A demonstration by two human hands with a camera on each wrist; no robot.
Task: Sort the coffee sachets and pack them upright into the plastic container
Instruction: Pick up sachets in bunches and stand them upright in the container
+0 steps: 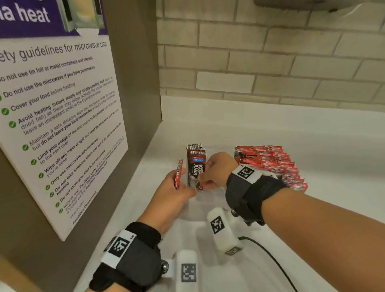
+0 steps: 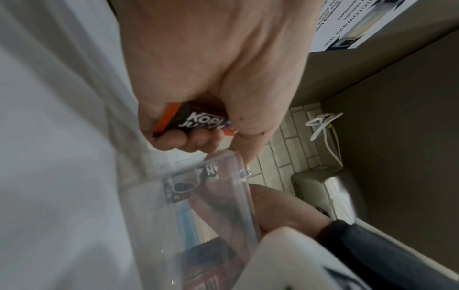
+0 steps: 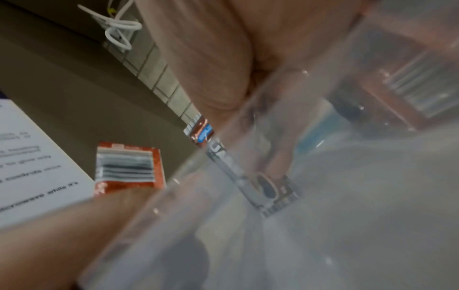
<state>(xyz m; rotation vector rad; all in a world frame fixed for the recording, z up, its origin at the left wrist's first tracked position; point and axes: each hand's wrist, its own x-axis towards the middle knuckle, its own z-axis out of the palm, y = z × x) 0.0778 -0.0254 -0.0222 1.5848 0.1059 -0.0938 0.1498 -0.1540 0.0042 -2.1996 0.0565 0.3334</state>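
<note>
Sachets (image 1: 274, 162) heaped red on the white bench (image 1: 326, 148), right of the clear plastic container (image 1: 211, 194) — biggest hazard there: right wrist strap close over the heap, liable to drag or scatter it on any sideways sweep. Container next, lightweight-looking and hard to read through glare; likely to slide or tip if pushed from one side. Inside at the far-left wall, a row of dark sachets (image 1: 196, 163) standing upright, right hand (image 1: 214, 171) pinching the front one low down — could slump forward if released without support. Left hand (image 1: 177, 193) just outside the wall, grip closed round a spare sachet (image 1: 179, 173); may crumple or catch the rim on entry. Beyond: poster (image 1: 51, 111) panel crowding the left, black cable (image 1: 271, 262) trailing near.
</note>
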